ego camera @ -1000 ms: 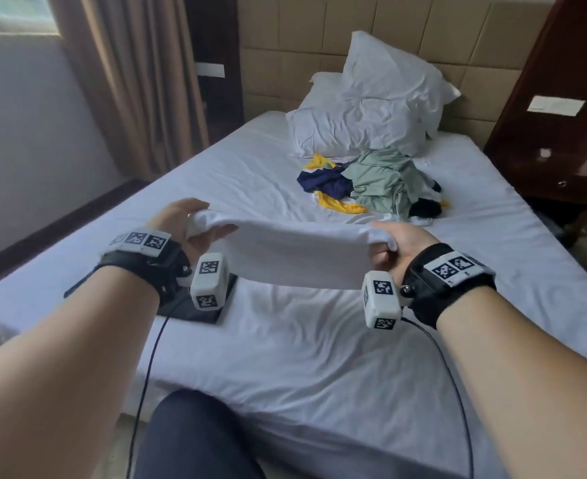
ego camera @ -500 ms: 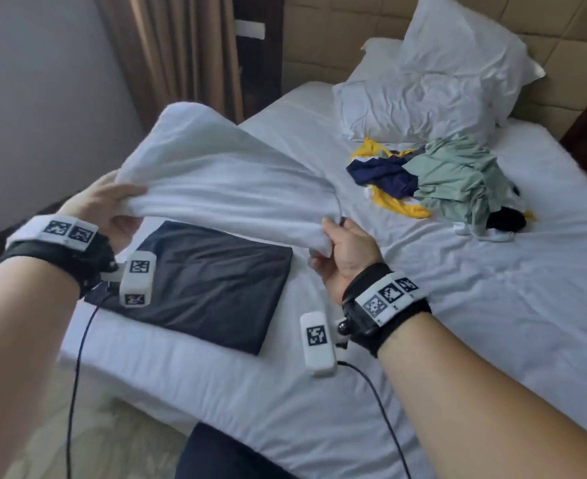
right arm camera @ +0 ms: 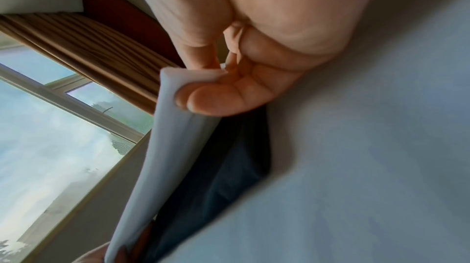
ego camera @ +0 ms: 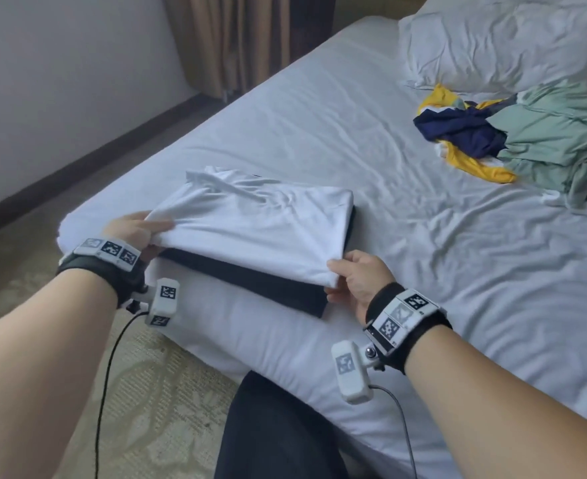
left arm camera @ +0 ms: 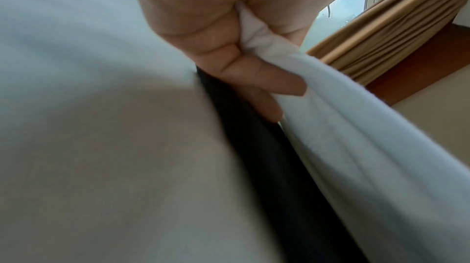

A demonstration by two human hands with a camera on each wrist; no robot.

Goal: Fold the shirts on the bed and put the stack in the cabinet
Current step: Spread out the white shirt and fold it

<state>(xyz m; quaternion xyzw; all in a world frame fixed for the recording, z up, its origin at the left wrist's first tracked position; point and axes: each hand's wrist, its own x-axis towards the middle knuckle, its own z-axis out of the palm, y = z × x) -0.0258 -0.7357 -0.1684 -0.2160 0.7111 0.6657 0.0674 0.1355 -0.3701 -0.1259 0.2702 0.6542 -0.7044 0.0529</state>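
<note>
White shirt (ego camera: 250,229) lowered onto dark shirt (ego camera: 271,288)

A bedroom, likely a hotel room.
We see a white-sheeted bed (ego camera: 319,140), pillows (ego camera: 499,39) at its head, brown curtains (ego camera: 230,39) beside it.

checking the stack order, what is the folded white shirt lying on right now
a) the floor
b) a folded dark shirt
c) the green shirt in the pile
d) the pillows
b: in the head view the white shirt lies over a folded dark shirt whose edge shows beneath it, with the left hand and right hand each pinching a near corner; the pile of unfolded clothes sits apart by the pillows.
</note>
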